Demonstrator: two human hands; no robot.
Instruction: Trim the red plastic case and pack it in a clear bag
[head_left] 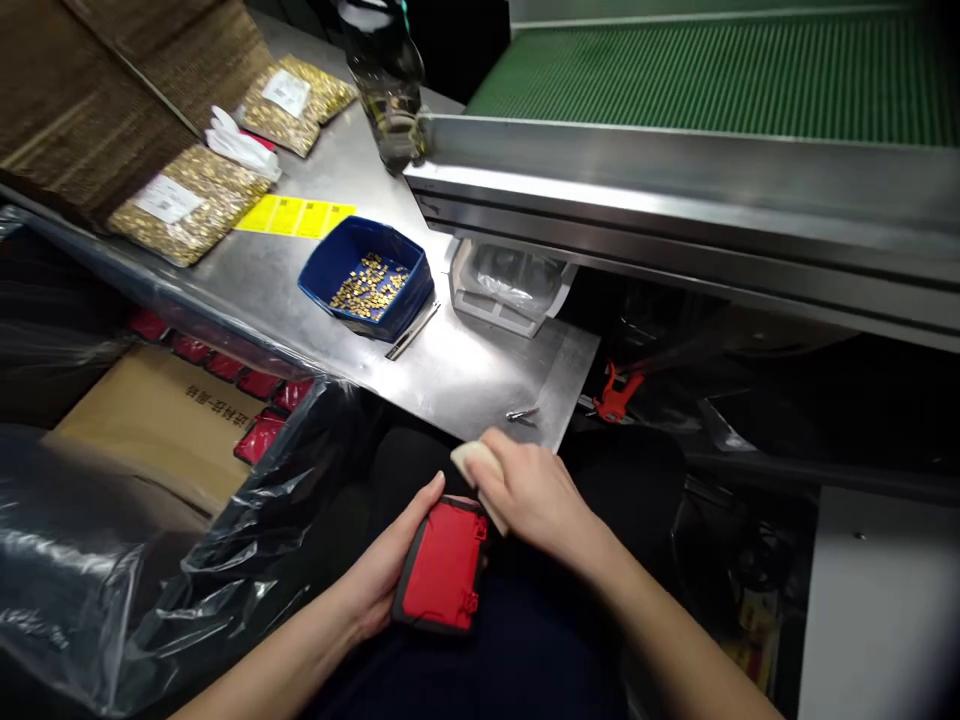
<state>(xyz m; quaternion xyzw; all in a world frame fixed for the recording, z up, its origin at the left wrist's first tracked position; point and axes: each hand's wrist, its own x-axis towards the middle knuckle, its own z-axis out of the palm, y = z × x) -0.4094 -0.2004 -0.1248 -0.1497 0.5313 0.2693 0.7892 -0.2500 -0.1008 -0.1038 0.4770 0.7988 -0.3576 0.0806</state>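
My left hand (390,570) is closed around a red and black case (444,562), which lies flat side up above my lap. Two small red latches or hinges show along the case's right edge. In my right hand (529,490) is a pale, cream-coloured cloth or pad (480,470), pinched between thumb and fingers. Its lower end hangs beside the case's upper right corner; whether it touches the case I cannot tell.
On the metal table (480,370) are a blue bin (416,290) of small brass parts, a pen (412,332), yellow labels (296,216) and bags of brass parts (187,205). A green conveyor (720,80) runs behind. Left, a lined box holds cardboard (165,420) and red packs (259,437).
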